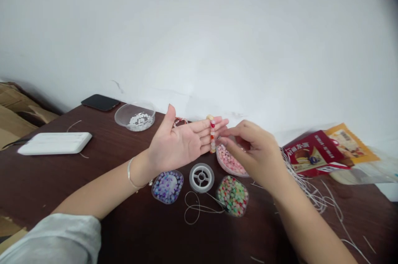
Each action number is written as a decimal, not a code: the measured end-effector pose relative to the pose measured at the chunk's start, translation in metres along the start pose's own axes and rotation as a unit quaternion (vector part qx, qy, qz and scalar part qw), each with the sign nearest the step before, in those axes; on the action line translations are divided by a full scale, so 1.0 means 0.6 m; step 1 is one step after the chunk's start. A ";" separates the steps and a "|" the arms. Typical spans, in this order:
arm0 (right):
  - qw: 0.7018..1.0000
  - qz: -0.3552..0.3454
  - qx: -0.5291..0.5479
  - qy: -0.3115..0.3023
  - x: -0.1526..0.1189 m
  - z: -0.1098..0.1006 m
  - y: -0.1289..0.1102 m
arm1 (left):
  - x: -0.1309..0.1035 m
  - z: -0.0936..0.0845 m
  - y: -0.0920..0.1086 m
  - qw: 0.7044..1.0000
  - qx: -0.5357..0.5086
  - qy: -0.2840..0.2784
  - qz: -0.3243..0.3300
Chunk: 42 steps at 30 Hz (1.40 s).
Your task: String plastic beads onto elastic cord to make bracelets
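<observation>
My left hand (178,143) is held palm up with its fingers stretched out. Across those fingers lies a strand of beads (213,135) in red, orange, white and pale pink; whether it loops behind them is hidden. From the right, my right hand (251,145) reaches to the strand with thumb and forefinger in a pinch close beside it. What sits between those fingertips is too small to make out. Below the hands are a spool (202,177) with clear cord, a box of purple and blue beads (168,187) and a box of green and red beads (233,196).
Pink beads (231,159) fill a round dish partly behind my right hand. A clear bowl (135,116) holds white beads. A phone (100,102) and a white power bank (55,143) lie left; snack packets (314,154) and white cords (311,193) lie right. A wall stands behind.
</observation>
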State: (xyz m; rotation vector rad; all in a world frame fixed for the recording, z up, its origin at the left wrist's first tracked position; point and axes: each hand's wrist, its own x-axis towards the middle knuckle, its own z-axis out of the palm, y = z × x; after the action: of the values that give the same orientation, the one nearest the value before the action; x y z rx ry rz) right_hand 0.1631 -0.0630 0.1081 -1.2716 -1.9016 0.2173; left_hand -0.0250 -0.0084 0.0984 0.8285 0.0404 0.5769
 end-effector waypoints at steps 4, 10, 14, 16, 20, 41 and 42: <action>0.998 0.040 0.039 -0.020 -0.006 0.032 -0.002 | -0.001 0.007 -0.012 1.000 -0.010 0.018 0.017; 0.971 0.104 0.208 -0.062 -0.008 0.036 0.001 | -0.001 0.008 -0.017 0.999 -0.023 0.037 0.031; 0.920 0.150 0.346 -0.108 -0.004 0.028 0.001 | -0.003 0.009 -0.010 0.997 -0.009 0.052 0.048; 0.903 0.155 0.383 -0.114 -0.001 0.026 0.002 | -0.005 0.011 -0.007 0.997 -0.008 0.061 0.054; 0.862 0.167 0.461 -0.128 0.001 0.026 0.007 | -0.007 0.015 -0.003 0.994 0.000 0.084 0.067; 0.729 0.244 0.603 -0.213 0.002 0.025 0.006 | -0.010 0.012 0.005 0.991 -0.016 0.111 0.074; 0.721 0.249 0.610 -0.215 0.002 0.024 0.006 | -0.010 0.012 0.006 0.991 -0.021 0.113 0.073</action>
State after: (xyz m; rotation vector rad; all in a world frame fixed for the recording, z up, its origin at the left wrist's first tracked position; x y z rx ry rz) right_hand 0.1550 -0.0559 0.0974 -0.7108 -1.1392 1.8376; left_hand -0.0298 -0.0142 0.1046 0.7253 0.1755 0.8066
